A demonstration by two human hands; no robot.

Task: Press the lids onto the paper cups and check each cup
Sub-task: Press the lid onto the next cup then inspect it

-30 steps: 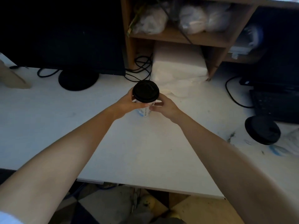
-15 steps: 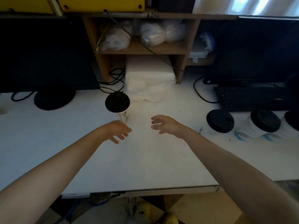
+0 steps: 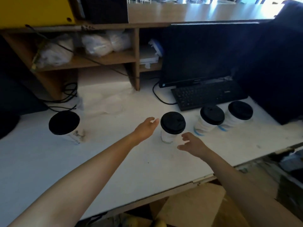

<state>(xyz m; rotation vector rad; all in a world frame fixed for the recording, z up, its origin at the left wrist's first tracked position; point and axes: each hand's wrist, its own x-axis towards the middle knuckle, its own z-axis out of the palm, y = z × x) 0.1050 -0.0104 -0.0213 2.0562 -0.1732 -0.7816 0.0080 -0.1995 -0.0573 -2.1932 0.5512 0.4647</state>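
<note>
The white table (image 3: 114, 161) bears four lidded cups (image 3: 173, 122) (black lids), a keyboard (image 3: 208, 95) and cables (image 3: 68, 95).

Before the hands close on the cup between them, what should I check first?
1. Left hand free: ok, open, holds nothing.
2. Right hand free: ok, open, holds nothing.
3. Cup between the hands upright on the table: ok.
4. Lid on that cup: ok; sealed all round: cannot tell.
5. Room beside it: ok, neighbouring cup stands apart on the right.
</note>
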